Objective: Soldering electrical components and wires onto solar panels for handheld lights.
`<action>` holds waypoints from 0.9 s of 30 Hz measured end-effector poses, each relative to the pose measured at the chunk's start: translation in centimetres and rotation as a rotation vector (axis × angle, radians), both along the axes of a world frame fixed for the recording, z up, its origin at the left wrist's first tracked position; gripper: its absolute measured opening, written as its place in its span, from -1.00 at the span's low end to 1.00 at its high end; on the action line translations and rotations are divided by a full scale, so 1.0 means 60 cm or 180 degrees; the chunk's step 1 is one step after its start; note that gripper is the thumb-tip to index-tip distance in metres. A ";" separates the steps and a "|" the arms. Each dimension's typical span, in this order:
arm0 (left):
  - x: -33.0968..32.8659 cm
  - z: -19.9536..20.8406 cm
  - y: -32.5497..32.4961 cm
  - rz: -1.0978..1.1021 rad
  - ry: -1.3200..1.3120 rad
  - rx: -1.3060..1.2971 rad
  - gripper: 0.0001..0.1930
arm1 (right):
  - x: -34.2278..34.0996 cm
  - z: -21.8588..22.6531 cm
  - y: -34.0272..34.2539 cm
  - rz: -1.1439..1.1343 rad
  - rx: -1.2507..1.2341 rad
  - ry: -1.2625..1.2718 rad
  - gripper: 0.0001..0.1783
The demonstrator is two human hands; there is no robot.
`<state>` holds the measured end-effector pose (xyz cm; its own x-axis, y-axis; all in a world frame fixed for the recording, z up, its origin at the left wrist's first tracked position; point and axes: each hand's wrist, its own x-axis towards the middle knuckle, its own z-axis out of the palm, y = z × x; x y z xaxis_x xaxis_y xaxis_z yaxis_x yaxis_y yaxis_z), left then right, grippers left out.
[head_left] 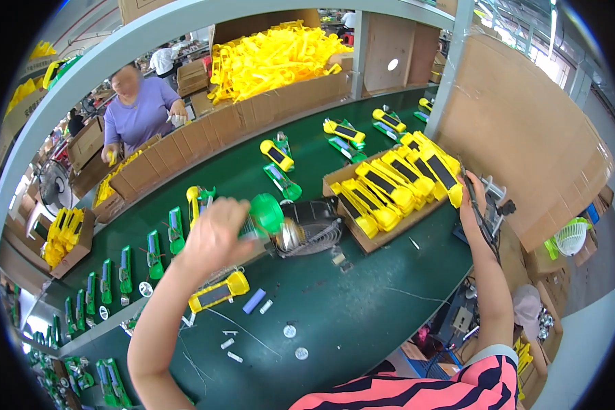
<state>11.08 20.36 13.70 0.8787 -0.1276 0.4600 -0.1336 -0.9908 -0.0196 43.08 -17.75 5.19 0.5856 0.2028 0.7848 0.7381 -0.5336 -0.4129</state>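
Observation:
My left hand [215,236], blurred by motion, is raised over the bench with its fingers closed on a green plastic housing [266,213] that has a round, cup-like end. Just right of the housing stands a small black fan [311,229] with a wire guard. My right hand [473,201] is closed around a thin dark corded tool [468,183], with its cable running down along my forearm. Close to that hand is a cardboard box [370,244] filled with yellow housings [393,179] bearing dark panels. One yellow housing [219,292] lies on the bench below my left hand.
A blue cylindrical battery [254,301], small white parts and round discs [290,331] lie on the green bench [362,314]. Rows of green housings [154,254] line the left. Behind is a large bin of yellow parts [273,58]; a person [140,113] works across from me.

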 end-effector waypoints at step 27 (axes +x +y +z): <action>-0.208 -0.241 -0.357 0.1014 -0.1600 -0.6225 -0.89 | -0.474 -0.186 0.035 0.2597 -0.0568 0.1050 -0.61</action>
